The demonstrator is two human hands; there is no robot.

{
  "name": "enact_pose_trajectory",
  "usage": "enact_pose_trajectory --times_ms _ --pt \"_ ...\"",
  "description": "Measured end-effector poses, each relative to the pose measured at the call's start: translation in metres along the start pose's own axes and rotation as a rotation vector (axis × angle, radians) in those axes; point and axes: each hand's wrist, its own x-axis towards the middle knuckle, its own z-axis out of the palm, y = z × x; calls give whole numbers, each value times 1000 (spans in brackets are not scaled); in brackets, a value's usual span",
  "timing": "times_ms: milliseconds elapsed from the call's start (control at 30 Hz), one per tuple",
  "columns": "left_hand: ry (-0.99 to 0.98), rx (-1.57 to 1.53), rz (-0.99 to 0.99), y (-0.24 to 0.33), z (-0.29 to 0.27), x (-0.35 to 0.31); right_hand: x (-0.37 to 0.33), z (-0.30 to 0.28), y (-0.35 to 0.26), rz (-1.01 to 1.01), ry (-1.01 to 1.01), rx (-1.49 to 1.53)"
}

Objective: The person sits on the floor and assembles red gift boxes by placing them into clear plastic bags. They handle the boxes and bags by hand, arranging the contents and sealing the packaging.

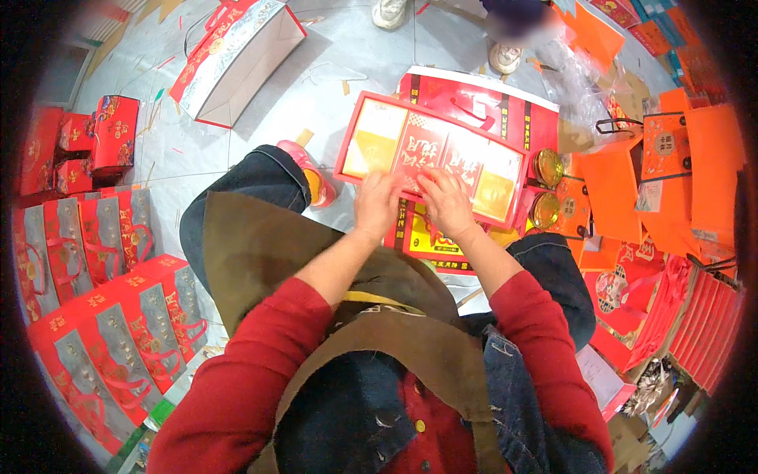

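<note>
A shallow red gift box (346,150) lies tilted in front of me, with red packets (416,141) in its middle and gold packets (496,189) towards its ends. At its near edge my left hand (377,207) has its fingers bent together over the rim. Beside it, my right hand (446,199) curls its fingers at the edge and the near end of the middle packets. The fingertips partly hide what they press on. Under the box lies a red and yellow carrier bag (430,88). Two round gold tins (547,167) sit by the box's right end.
Red gift bags (95,316) stand in rows at left, below small red boxes (116,134). A large white and red bag (245,67) lies on the far floor. Orange bags (608,178) and red stacks (703,328) crowd the right. Another person's shoes (505,57) show far ahead.
</note>
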Motion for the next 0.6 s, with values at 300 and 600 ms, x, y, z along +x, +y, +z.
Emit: enact_pose_trajectory --times_ms 300,600 --pt "-445 27 241 -34 -9 44 13 0 -9 0 125 89" --pt "-414 -10 365 -28 -5 38 -24 49 -66 1234 367 1900"
